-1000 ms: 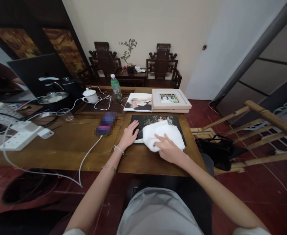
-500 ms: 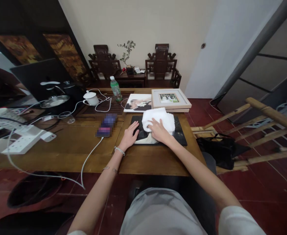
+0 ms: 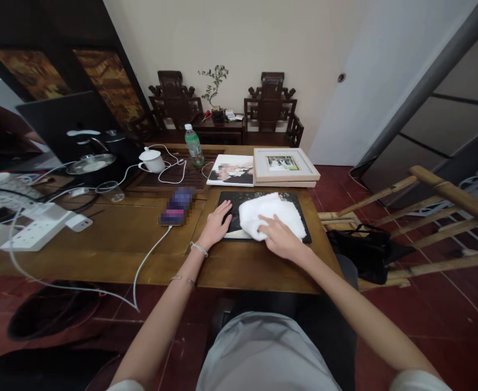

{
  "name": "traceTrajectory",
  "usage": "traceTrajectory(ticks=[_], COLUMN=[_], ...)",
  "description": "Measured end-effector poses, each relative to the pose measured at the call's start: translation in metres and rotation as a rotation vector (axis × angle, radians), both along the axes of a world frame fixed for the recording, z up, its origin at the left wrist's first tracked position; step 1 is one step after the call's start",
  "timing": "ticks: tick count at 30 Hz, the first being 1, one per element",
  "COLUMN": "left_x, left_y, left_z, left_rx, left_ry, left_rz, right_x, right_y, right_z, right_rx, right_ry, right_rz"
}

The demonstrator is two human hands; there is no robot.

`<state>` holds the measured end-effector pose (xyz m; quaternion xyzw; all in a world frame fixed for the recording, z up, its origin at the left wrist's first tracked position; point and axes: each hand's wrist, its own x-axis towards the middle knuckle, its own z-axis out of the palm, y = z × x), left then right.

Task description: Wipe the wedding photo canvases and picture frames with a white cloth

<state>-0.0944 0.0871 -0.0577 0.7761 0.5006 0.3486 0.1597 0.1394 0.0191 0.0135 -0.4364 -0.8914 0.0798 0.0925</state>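
A dark photo panel [image 3: 233, 202] lies flat on the wooden table, with a pale shape printed near its lower edge. On top of it rests a folded white towel [image 3: 275, 209], which hides most of the picture. My right hand [image 3: 282, 236] presses on the towel's near edge, its fingers gripping the cloth. At the panel's left edge my left hand [image 3: 215, 224] lies with fingers stretched out, touching the border and holding nothing.
Behind the panel are a photo print [image 3: 231, 170] and framed pictures [image 3: 287, 164]. A green-labelled bottle [image 3: 194, 145], lidded white cup [image 3: 152, 161], charging phone [image 3: 176, 207] and power strip [image 3: 39, 231] stand or lie leftward. A bamboo rack [image 3: 446, 201] stands at right.
My right hand has slid the towel toward me and to the right over the panel, uncovering its far part. My left hand stays at the left edge.
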Motion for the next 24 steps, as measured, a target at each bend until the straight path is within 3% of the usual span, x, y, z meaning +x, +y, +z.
traceTrajectory(ticks=[4, 7, 13, 18, 24], left_x=[0.001, 0.002, -0.001, 0.001, 0.004], left_y=[-0.002, -0.008, -0.019, -0.017, -0.011], left_z=[0.003, 0.013, 0.028, 0.023, 0.009], left_rx=[-0.008, 0.015, 0.112, 0.096, 0.043], left_ry=[-0.011, -0.087, -0.398, -0.320, -0.065], left_rz=[-0.006, -0.054, -0.003, -0.013, -0.052], right_x=[-0.017, -0.042, -0.073, -0.041, 0.019], right_y=[0.045, 0.057, 0.024, -0.014, -0.017], right_z=[-0.005, -0.010, -0.015, -0.007, 0.005], right_rx=[0.092, 0.128, 0.115, -0.021, -0.065], right_ry=[-0.055, -0.092, -0.079, -0.023, -0.003], right_rz=[-0.139, -0.190, 0.156, 0.297, 0.080])
